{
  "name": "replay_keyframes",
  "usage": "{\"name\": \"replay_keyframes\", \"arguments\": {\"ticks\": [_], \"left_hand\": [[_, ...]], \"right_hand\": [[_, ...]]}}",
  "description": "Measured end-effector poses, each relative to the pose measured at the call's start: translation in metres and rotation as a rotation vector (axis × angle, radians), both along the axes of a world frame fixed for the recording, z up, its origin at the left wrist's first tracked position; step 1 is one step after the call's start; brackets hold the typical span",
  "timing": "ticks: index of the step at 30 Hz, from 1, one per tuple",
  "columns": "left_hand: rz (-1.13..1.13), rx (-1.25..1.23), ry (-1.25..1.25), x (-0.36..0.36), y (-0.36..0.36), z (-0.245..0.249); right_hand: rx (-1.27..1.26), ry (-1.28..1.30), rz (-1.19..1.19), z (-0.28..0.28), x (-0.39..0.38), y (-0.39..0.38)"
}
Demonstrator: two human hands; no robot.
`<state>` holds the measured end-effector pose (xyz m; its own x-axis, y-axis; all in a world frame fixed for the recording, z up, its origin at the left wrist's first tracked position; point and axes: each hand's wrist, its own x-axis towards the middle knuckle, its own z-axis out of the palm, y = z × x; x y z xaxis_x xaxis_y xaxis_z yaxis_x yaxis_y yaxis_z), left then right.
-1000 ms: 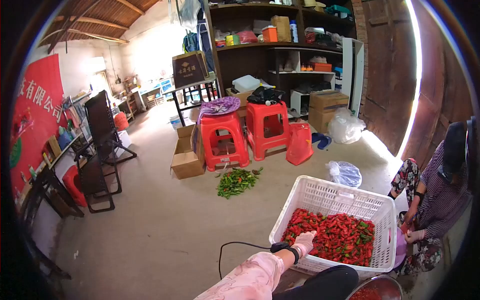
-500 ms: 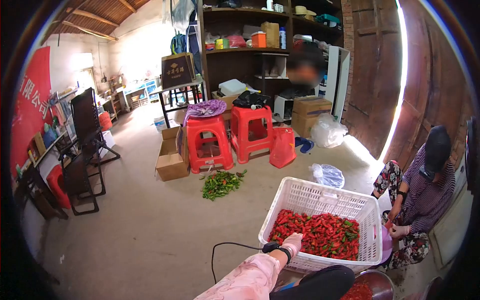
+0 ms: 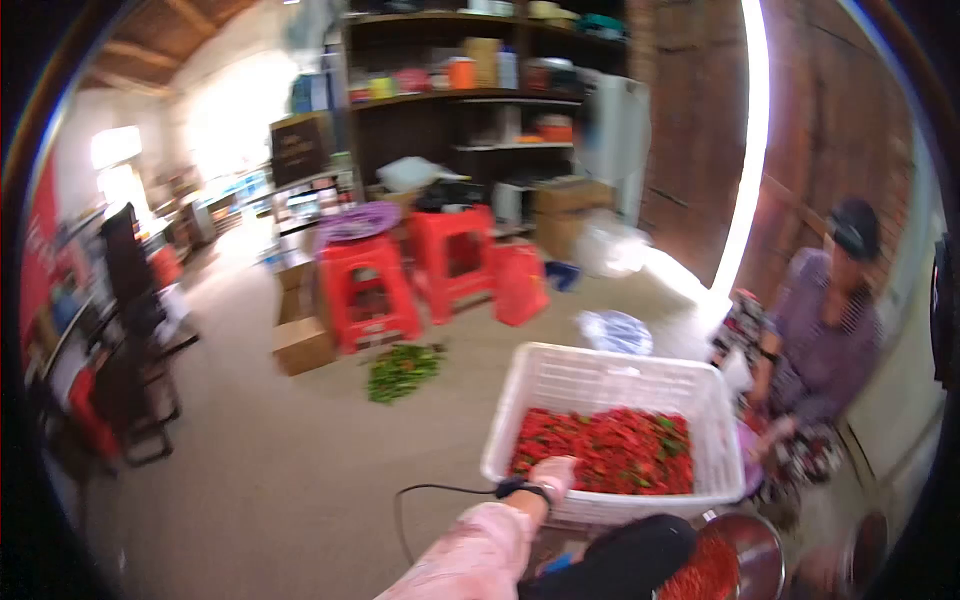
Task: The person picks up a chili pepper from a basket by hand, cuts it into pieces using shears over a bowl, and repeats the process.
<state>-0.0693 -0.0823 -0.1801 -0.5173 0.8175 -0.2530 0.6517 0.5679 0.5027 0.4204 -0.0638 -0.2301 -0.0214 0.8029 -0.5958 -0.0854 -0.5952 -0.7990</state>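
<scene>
My left hand (image 3: 553, 475) reaches over the near rim of a white plastic crate (image 3: 612, 372) and overlaps the red chili peppers (image 3: 625, 455) inside it. The peppers are mostly red, with a few green ones among them. Motion blur smears the fingers, and their tips merge with the peppers. A pink sleeve (image 3: 470, 545) covers that arm, and a black wrist strap (image 3: 525, 489) with a cable sits at the wrist. Below the crate stands a metal bowl (image 3: 765, 555) with chopped red pepper (image 3: 703, 572) in it. My right hand is out of view.
A co-worker (image 3: 825, 315) sits right of the crate, hands low near a purple thing. Green peppers (image 3: 402, 373) lie piled on the floor before two red stools (image 3: 370, 300). A cardboard box (image 3: 303, 343) and a red bag (image 3: 520, 285) stand close by.
The whole view has shifted and blurred, so the crate and stools appear further left. My left hand stays at the crate's near side. The co-worker's head is raised more.
</scene>
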Motion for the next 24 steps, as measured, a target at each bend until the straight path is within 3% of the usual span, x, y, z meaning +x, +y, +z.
{"name": "replay_keyframes", "arguments": {"ticks": [1,2,4,5,6,7,8,10,24], "left_hand": [[-0.048,-0.013,-0.01,0.002,-0.003,0.009],[-0.068,0.094,-0.011,-0.006,0.001,-0.017],[-0.03,0.002,-0.008,0.013,-0.006,0.03],[0.023,-0.005,-0.039,0.014,-0.003,0.031],[0.032,0.0,0.046,0.009,0.002,0.013],[0.083,-0.002,0.051,0.009,0.002,0.013],[0.091,-0.006,0.059,0.007,0.004,0.009],[0.09,0.024,0.089,0.005,0.007,-0.003],[0.04,0.05,0.104,0.004,0.004,-0.006]], "right_hand": [[0.011,0.024,-0.035,-0.009,0.006,-0.001],[0.035,0.05,-0.063,-0.02,0.013,-0.002],[0.045,0.11,-0.102,-0.027,0.012,-0.001],[-0.052,0.327,-0.264,-0.018,0.01,-0.002],[0.035,-0.001,-0.19,-0.029,0.003,0.004],[0.107,-0.059,-0.123,-0.027,-0.001,0.005],[0.02,0.022,-0.14,0.008,-0.015,0.0],[-0.031,0.032,-0.129,0.019,-0.02,0.002],[-0.066,0.041,-0.088,0.008,-0.012,-0.003]]}}
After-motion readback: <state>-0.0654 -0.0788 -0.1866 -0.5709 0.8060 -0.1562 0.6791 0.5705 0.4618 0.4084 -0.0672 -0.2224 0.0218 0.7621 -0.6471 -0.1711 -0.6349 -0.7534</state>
